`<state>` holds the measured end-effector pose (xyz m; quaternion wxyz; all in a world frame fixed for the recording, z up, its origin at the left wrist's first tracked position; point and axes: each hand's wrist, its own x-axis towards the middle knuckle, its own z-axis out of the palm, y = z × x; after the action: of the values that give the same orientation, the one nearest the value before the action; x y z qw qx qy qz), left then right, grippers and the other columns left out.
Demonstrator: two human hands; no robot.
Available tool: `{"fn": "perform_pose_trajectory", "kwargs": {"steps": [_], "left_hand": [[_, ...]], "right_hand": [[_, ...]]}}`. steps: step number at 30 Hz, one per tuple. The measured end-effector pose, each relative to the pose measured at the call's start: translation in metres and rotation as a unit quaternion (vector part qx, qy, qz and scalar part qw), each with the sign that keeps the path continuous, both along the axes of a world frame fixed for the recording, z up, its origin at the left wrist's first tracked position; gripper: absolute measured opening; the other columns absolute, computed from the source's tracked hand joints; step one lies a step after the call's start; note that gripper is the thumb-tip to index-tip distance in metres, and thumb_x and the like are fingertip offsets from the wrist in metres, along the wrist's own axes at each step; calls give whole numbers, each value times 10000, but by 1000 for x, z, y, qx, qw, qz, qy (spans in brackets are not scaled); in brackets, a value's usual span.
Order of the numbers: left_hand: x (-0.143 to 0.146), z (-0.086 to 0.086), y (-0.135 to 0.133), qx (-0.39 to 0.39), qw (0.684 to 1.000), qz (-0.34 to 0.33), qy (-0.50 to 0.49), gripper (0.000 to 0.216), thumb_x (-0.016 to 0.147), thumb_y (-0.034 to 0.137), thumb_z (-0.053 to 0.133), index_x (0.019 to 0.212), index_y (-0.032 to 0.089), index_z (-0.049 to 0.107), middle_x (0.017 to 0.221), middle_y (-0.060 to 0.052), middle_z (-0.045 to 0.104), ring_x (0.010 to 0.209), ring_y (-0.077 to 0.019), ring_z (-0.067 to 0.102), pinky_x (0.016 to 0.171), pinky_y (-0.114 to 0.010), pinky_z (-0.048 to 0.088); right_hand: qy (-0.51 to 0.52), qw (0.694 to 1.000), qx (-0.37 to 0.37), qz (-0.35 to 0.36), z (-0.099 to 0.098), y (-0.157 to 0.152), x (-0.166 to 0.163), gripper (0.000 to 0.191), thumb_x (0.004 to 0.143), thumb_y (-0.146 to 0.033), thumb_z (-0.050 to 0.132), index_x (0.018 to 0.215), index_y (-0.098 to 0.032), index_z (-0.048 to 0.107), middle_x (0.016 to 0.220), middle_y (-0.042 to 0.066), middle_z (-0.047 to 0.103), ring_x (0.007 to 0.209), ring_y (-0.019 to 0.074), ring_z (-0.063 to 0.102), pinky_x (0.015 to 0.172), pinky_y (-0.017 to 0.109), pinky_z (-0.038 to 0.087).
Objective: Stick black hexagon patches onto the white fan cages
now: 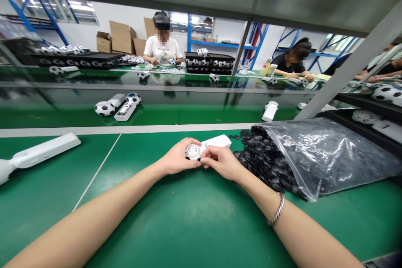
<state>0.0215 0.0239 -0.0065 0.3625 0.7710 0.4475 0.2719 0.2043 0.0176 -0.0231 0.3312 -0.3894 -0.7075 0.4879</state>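
Note:
My left hand [176, 157] is curled around a white handheld fan [205, 145] with a round grille head [192, 151] and a flat white handle pointing to the right. My right hand [221, 161] is closed in a pinch at the grille's right edge, thumb and fingers pressed against it. Whether a small piece sits between those fingertips is hidden. Both hands hover just above the green table [176, 213]. A clear plastic bag [320, 155] spilling several small black pieces [254, 150] lies right beside my right hand.
A white fan body [37, 153] lies at the left. Football-patterned fans [105, 108] and white handles [270, 111] rest on the green conveyor beyond. Black trays [370, 121] stand at the right. Other people sit working across the line. A grey shelf hangs overhead.

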Motion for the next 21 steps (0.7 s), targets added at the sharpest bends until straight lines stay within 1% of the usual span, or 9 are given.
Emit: {"fn": "perform_pose_trajectory", "kwargs": {"steps": [4,7,10,14,16,18,20,21], "left_hand": [[1,-1,0,23,1000,7,14,428,656,296,635,1048,190,500,1013,-37,550,915,-209,529,813,-326,416],[1,-2,-1,52,998,-12,24,393,693,300,602,1060,198,502,1052,-40,528,960,-205,511,850,-325,398],[1,-3,-2,80,996,-30,34,385,687,264,595,1053,191,501,1042,-44,521,971,-203,503,860,-321,393],[6,-6,-2,107,993,5,44,372,649,221,597,1008,181,510,988,-41,530,925,-203,520,817,-320,420],[11,-10,7,133,990,19,48,370,633,213,608,991,184,519,967,-33,540,910,-196,531,806,-307,433],[16,-13,25,170,983,34,59,397,613,195,627,996,189,523,989,-31,550,945,-191,530,837,-292,431],[16,-15,51,195,975,72,75,452,617,194,637,1050,186,508,1071,-50,541,1027,-204,505,896,-304,407],[13,-16,66,201,971,102,83,490,635,213,635,1099,174,484,1121,-74,525,1064,-218,488,917,-326,395]], "right_hand": [[9,999,-16,-30,-1,1,-2,81,732,-218,586,738,-157,534,646,-11,588,557,102,592,545,213,447],[20,999,-25,-25,0,0,-2,91,738,-223,576,726,-162,509,647,-20,579,534,91,587,523,200,441],[17,999,-27,-17,1,0,-1,97,721,-215,590,715,-163,508,631,-28,569,536,87,578,532,198,445],[-14,999,-11,-44,1,3,-4,105,716,-219,589,706,-169,498,609,-33,559,518,91,565,513,201,434],[-36,997,21,-70,2,7,-3,143,716,-250,596,691,-176,476,589,-40,539,514,97,550,507,206,428],[-78,988,89,-100,4,12,2,185,724,-308,600,687,-185,467,604,-35,538,552,109,546,539,220,432],[-147,963,178,-142,7,16,14,191,750,-357,577,732,-189,487,695,-10,573,647,132,560,619,245,443],[-194,942,217,-167,8,18,22,181,767,-361,559,777,-190,504,762,9,590,712,149,567,666,262,444]]}}
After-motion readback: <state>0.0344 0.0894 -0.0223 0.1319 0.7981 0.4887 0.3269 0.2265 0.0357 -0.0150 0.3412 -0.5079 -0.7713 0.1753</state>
